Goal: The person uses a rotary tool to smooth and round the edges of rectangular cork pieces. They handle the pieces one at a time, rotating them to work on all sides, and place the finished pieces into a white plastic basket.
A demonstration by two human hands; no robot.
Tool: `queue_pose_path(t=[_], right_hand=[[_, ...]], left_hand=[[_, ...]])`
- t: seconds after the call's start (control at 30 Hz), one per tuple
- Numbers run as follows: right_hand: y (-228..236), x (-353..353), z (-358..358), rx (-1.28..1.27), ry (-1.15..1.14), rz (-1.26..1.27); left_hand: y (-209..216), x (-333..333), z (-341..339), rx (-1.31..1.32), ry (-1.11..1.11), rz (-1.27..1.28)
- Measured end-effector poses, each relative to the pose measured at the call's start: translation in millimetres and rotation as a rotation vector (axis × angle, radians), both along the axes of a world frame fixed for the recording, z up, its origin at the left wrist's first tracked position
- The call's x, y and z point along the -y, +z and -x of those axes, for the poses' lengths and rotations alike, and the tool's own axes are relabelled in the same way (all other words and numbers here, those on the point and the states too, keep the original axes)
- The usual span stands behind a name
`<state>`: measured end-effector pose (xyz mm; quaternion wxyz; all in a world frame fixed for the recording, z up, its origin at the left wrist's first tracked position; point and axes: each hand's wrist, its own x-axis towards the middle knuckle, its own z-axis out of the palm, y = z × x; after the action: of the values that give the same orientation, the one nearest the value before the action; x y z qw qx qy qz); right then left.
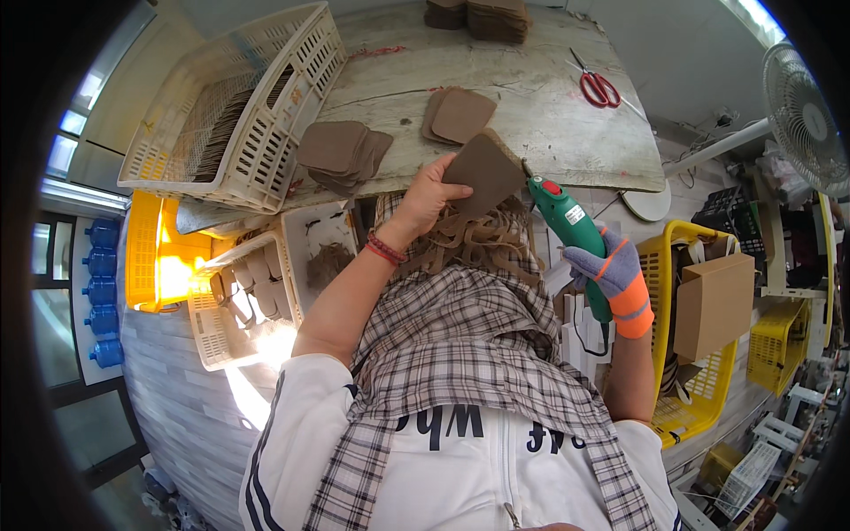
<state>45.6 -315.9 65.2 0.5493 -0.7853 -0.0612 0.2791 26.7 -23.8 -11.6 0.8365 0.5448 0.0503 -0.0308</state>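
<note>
A flat brown square pad with rounded corners [488,175] is pinched at its left side by my bare left hand [436,193]. My right hand [611,270], in a grey and orange glove, grips a green corded rotary tool [568,218]. The tool's dark tip sits close to the pad's upper right corner; whether it touches, I cannot tell. On the table just beyond lie two or three similar pads [466,115], and to the left a loose stack of brown pads [335,149]. Curly brown trimmings [460,237] lie in my lap below the pad.
The worn wooden table [531,71] carries red-handled scissors [599,88] at the right and more stacked pads [498,19] at the far edge. A white crate [288,93] of pads stands left. Yellow crate [704,398], cardboard box [715,305] and fan [801,115] are at right.
</note>
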Motion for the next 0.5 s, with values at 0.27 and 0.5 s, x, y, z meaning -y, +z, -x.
queue_pose_path(t=[0.27, 0.5], right_hand=[[-22, 0, 4, 0.150, 0.045, 0.050], [-1, -20, 8, 0.002, 0.031, 0.004]], left_hand=[[-3, -3, 7, -0.125, -0.130, -0.095], [0, -2, 16, -0.147, -0.199, -0.221]])
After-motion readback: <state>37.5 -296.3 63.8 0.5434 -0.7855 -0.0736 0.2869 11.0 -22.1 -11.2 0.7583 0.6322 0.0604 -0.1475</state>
